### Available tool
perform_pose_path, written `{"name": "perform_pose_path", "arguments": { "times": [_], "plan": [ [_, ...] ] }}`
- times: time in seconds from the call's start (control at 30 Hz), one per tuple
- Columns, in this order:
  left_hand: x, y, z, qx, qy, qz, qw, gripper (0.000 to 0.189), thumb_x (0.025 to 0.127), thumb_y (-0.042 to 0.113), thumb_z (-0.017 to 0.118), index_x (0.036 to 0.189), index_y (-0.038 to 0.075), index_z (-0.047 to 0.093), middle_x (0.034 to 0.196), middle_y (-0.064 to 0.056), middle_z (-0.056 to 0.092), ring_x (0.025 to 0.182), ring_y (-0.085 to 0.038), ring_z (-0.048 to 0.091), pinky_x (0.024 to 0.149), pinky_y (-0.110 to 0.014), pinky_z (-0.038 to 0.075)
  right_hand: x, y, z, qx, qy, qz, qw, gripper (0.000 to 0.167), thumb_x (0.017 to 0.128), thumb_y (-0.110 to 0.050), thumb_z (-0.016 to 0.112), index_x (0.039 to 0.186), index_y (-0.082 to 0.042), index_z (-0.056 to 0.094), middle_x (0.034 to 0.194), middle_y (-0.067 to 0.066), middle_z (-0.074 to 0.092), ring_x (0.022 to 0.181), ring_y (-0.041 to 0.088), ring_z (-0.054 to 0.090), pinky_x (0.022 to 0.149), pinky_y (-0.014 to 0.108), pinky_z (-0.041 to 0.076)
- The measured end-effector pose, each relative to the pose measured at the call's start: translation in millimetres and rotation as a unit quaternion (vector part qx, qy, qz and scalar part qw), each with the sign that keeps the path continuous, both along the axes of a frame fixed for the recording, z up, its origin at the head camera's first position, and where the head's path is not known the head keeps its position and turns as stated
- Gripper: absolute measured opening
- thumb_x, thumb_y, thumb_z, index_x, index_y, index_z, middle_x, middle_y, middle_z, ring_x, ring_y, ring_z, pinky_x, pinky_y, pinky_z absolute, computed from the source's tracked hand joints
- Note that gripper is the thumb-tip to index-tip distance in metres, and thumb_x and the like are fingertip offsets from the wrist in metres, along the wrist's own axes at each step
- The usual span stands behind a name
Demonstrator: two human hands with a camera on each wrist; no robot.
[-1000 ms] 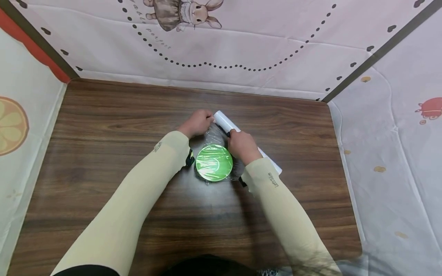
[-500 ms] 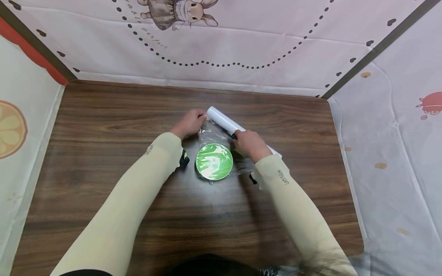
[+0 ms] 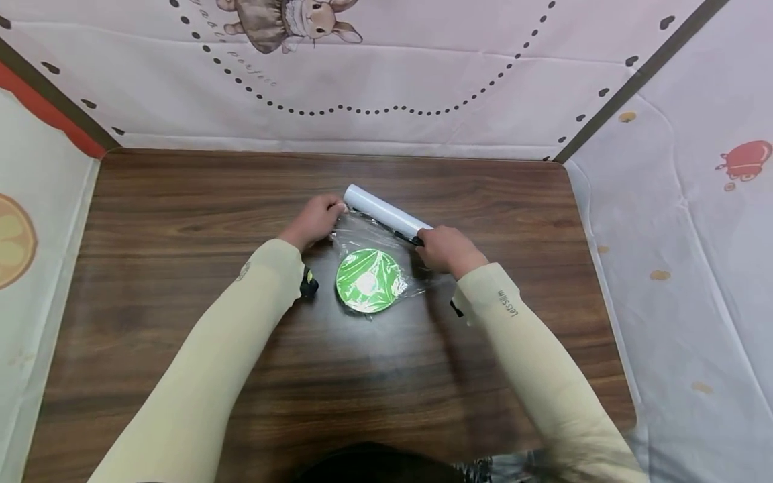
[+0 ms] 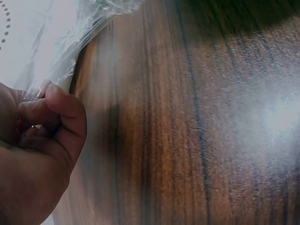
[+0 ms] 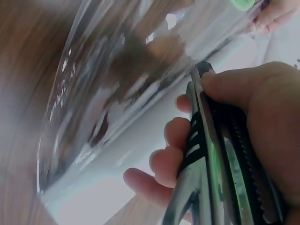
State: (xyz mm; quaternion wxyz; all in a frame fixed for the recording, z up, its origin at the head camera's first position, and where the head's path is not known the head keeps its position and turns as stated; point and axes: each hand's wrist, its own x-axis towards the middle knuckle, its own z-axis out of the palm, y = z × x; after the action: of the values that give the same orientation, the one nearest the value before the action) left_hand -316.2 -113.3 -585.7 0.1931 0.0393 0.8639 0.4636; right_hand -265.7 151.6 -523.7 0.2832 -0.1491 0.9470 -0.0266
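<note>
Glossy plastic film [image 3: 366,232], wood-grain table [image 3: 513,208]

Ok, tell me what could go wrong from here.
Slip: the cutter in the right grip is beside the white roll, with the left grip near the roll's far end, so a slip might run toward those fingers.
Ragged cut: the clear film is wrinkled and could bunch or tear unevenly.
Shift: film also covers the round green item, so a hard tug might drag it.

Hands [image 3: 315,218] [image 3: 449,250] farther apart vs. prev., roll [image 3: 386,212] turned CCW.
</note>
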Motion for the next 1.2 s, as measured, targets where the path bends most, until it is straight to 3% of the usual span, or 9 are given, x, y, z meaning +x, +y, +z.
{"name": "perform_pose_path", "arguments": {
  "times": [0.27,0.57,0.83,1.2],
  "plan": [
    [1.3,-3.3,-6.5,0.009,0.007,0.026,0.9996,0.028,0.104,0.023,0.041,0.096,0.002,0.058,0.079,-0.007,0.046,0.065,-0.018,0.047,0.062,-0.032,0.045,-1.1,24,3.8,0.002,-0.008,0.020,0.9998,0.017,0.099,-0.026,0.050,0.099,-0.011,0.059,0.089,0.009,0.062,0.079,0.025,0.057,0.074,0.040,0.048],
    [1.2,-5.6,-13.8,0.009,0.012,0.044,0.9989,0.027,0.104,0.021,0.043,0.101,0.000,0.059,0.091,-0.010,0.050,0.080,-0.020,0.048,0.072,-0.031,0.041,-1.7,42,4.5,0.008,-0.029,0.044,0.9986,0.019,0.099,-0.029,0.051,0.102,-0.013,0.059,0.088,0.008,0.063,0.079,0.024,0.056,0.076,0.041,0.047],
    [4.6,-7.6,-12.9,0.042,-0.020,0.063,0.9969,0.027,0.104,0.022,0.043,0.105,-0.001,0.057,0.078,-0.004,0.046,0.060,-0.009,0.047,0.056,-0.027,0.048,-2.7,58,7.8,0.015,-0.040,0.065,0.9969,0.019,0.098,-0.031,0.054,0.104,-0.014,0.060,0.085,0.005,0.059,0.076,0.022,0.054,0.071,0.039,0.045],
    [3.3,-6.4,-10.4,0.050,-0.025,0.071,0.9959,0.029,0.104,0.024,0.043,0.104,0.000,0.057,0.072,-0.001,0.045,0.055,-0.007,0.047,0.052,-0.025,0.047,3.5,90,11.8,0.014,-0.029,0.066,0.9973,0.015,0.095,-0.029,0.057,0.096,-0.016,0.063,0.089,0.004,0.061,0.079,0.022,0.054,0.071,0.041,0.046]
  ]
}}
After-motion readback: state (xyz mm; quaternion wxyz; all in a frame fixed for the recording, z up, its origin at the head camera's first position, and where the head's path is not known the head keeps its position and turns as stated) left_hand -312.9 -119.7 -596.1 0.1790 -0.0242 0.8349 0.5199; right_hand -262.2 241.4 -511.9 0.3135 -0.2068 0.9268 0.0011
